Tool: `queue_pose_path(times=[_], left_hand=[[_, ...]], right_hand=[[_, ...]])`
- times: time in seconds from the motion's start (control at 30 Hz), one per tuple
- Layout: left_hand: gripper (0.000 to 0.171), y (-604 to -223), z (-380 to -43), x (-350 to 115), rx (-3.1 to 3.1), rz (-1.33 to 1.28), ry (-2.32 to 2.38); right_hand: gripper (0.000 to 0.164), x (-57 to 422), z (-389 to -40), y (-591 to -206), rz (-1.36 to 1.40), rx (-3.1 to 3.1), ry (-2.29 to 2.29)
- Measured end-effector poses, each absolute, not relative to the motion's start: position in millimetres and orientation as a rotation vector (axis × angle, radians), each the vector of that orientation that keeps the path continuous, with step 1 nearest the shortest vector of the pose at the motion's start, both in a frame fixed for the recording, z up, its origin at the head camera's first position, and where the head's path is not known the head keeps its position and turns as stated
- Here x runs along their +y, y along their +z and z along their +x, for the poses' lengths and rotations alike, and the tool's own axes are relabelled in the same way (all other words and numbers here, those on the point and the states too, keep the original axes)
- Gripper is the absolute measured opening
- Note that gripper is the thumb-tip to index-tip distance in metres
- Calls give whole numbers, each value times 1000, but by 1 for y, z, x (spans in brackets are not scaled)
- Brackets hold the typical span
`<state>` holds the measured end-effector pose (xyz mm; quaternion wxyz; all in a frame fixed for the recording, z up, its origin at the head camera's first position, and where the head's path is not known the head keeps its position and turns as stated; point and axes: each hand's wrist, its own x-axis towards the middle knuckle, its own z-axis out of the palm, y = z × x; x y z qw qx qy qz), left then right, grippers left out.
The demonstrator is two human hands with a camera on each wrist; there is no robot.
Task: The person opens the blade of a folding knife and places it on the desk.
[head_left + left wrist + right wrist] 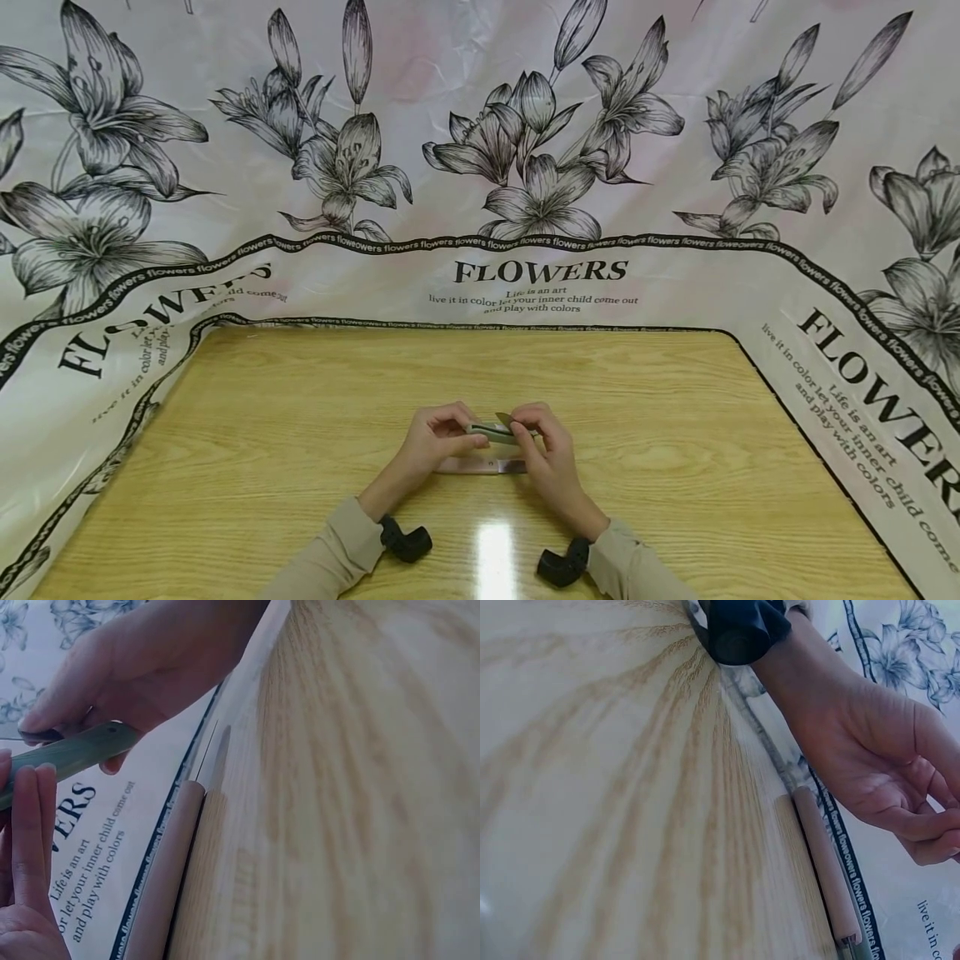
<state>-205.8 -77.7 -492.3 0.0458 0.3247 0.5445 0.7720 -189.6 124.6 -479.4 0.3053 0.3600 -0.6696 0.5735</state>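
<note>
A green-handled folding knife (491, 432) is held between both hands just above the table, its blade (503, 419) angled partly out of the handle. My left hand (442, 435) grips the left end of the handle. At the other end, my right hand (550, 443) pinches the blade between thumb and finger, clearest in the left wrist view, where the green handle (82, 752) shows its side. Beneath the hands lies a second knife with a pink handle (467, 466), its blade pointing right and partly hidden by the right hand. The right wrist view shows that pink handle (829, 870) below my left hand (877, 754).
The wood-grain table (337, 375) spreads around the hands. A floral cloth (540, 283) with printed words stands along its back and sides. Black camera mounts (406, 540) are on both wrists, close to the tabletop.
</note>
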Motion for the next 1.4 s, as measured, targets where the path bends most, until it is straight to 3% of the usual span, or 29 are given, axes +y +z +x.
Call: queue_pose_path(times=[0.23, 0.47, 0.67, 0.83, 1.1, 1.4], left_hand=[[16, -492, -206, -78, 1657, 961, 2398], [6, -495, -208, -81, 1649, 946, 2427], [20, -499, -209, -82, 1603, 982, 2444], [7, -502, -209, -83, 1592, 992, 2448], [7, -506, -210, -84, 1613, 1009, 2413], [10, -506, -211, -88, 1635, 993, 2466]], right_hand=[[10, 127, -195, -495, 847, -1752, 1572], [10, 126, -184, -476, 729, -1781, 1639], [10, 130, -190, -487, 746, -1761, 1650], [19, 133, -196, -500, 769, -1757, 1643], [12, 128, -184, -475, 787, -1721, 1636], [12, 141, -197, -492, 688, -1721, 1691]])
